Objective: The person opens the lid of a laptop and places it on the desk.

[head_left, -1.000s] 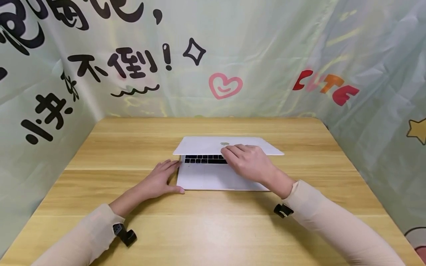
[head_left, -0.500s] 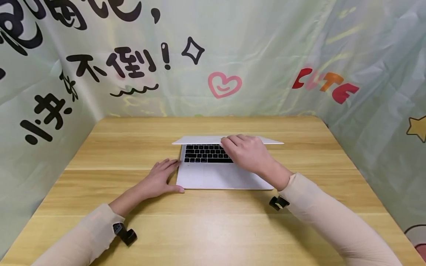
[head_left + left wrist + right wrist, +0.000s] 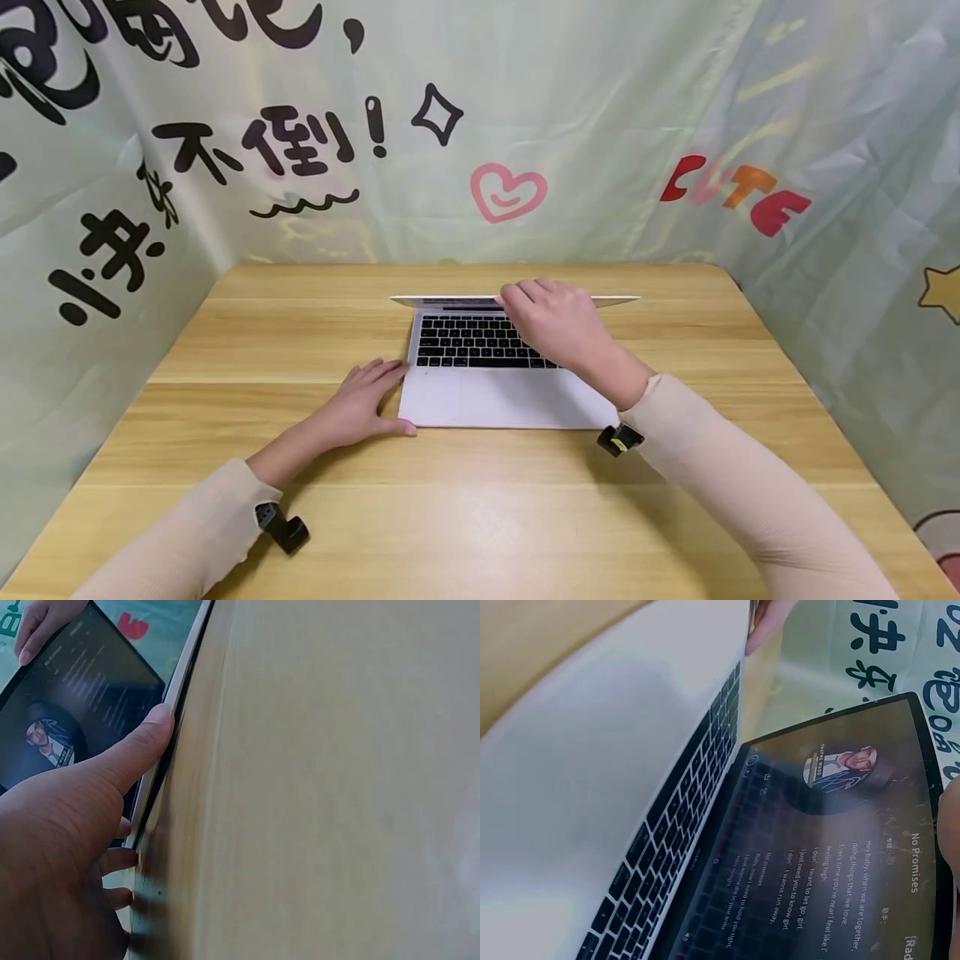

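A silver laptop (image 3: pixel 465 400) lies on the wooden table with its lid (image 3: pixel 427 300) raised, the black keyboard (image 3: pixel 465 342) showing. My right hand (image 3: pixel 558 327) grips the lid's upper edge near the middle, fingers curled over it, covering part of the keyboard in the head view. At the laptop's left side rests my left hand (image 3: pixel 363 404), fingers spread, fingertips and thumb touching the edge and front-left corner. In the right wrist view the lit screen (image 3: pixel 832 832) carries a round picture and lines of song lyrics; only part of the gripping fingers appears at the right border.
The wooden table (image 3: pixel 480 517) extends around the laptop on all sides. Behind it and at both sides hangs a pale green printed curtain (image 3: pixel 600 125). Each wrist wears a small black camera (image 3: pixel 283 527).
The right hand has lifted the lid's edge up and back, from a low tilt to nearly upright, uncovering more of the keyboard. The left hand has stayed in place.
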